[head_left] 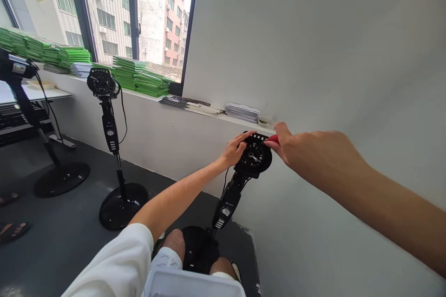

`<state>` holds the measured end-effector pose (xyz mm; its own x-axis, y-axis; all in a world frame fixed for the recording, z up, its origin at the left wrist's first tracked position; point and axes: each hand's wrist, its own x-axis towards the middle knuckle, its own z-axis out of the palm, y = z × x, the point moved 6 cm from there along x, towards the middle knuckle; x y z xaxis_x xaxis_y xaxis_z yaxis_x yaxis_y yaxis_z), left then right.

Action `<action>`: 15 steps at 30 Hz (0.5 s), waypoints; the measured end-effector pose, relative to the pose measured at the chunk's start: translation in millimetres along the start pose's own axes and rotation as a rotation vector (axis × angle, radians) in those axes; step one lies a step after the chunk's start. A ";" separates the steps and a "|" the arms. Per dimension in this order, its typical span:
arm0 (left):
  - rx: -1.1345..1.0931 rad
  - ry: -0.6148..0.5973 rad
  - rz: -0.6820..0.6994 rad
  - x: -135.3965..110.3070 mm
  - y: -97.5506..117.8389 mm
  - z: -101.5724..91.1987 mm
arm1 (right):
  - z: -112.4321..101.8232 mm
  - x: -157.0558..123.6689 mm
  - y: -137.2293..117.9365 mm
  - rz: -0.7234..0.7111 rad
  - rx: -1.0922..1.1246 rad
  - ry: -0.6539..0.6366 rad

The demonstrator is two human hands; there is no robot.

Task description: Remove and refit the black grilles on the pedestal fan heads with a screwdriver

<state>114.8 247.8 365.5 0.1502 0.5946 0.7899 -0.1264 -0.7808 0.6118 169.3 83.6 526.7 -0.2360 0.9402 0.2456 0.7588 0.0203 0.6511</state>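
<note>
Beside a wall (313, 55), the left grip (232, 152) is clasping a fan head (260, 161), the right grip (306, 151) pinching a red handle (273, 138).

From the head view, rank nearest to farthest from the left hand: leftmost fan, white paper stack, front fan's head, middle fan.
1. Front fan's head: touching the left hand.
2. White paper stack: on ledge beyond.
3. Middle fan: to the left.
4. Leftmost fan: farther left.
</note>
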 end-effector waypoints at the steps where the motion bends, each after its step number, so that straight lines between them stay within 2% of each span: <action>1: 0.005 -0.001 -0.002 0.2 -0.5 0.1 | -1.5 -0.4 0.9 0.018 -0.036 0.042; 3: 0.007 -0.002 0.003 0.8 -1.0 0.2 | -0.7 -0.2 2.2 0.022 -0.004 0.066; 7: -0.007 0.000 0.019 1.9 -1.1 -0.3 | 9.7 2.2 -1.6 -0.074 0.151 -0.073; 8: -0.011 0.003 0.020 2.0 -0.9 -0.6 | 9.7 2.6 -1.4 -0.073 0.115 -0.068; 11: -0.013 0.001 0.022 1.6 0.3 -0.5 | 3.5 3.7 3.4 0.004 -0.023 0.056; 13: -0.009 -0.007 0.020 1.2 0.8 -0.1 | 3.6 4.6 4.1 0.005 0.038 0.077; 15: -0.007 -0.008 0.018 1.1 0.4 -0.1 | 8.6 5.5 1.1 -0.051 0.156 0.014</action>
<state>114.8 248.2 366.6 0.1553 0.5788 0.8006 -0.1362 -0.7901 0.5976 174.0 91.8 522.6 -0.2843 0.9317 0.2261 0.8304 0.1214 0.5438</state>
